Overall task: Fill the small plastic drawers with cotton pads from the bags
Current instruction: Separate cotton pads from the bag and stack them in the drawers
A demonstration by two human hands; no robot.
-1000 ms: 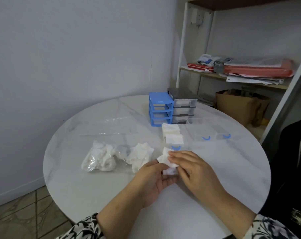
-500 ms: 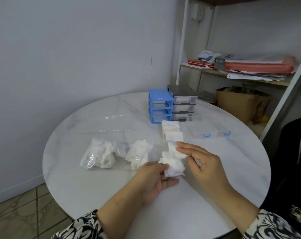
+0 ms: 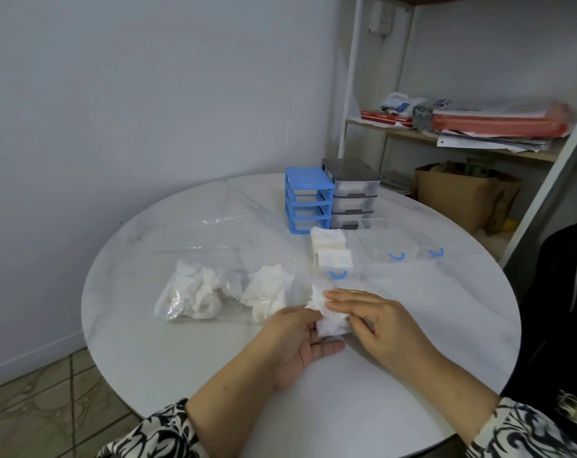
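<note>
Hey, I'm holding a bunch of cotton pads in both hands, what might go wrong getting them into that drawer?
The cotton pads look bunched between left hand and right hand, so some may drop on the table. The nearest clear drawer already looks piled high, so more may spill over.

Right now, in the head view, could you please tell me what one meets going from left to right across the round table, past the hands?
Bag of cotton pads → blue drawer frame → grey drawer unit → empty clear drawer → second clear drawer's blue handle.
</note>
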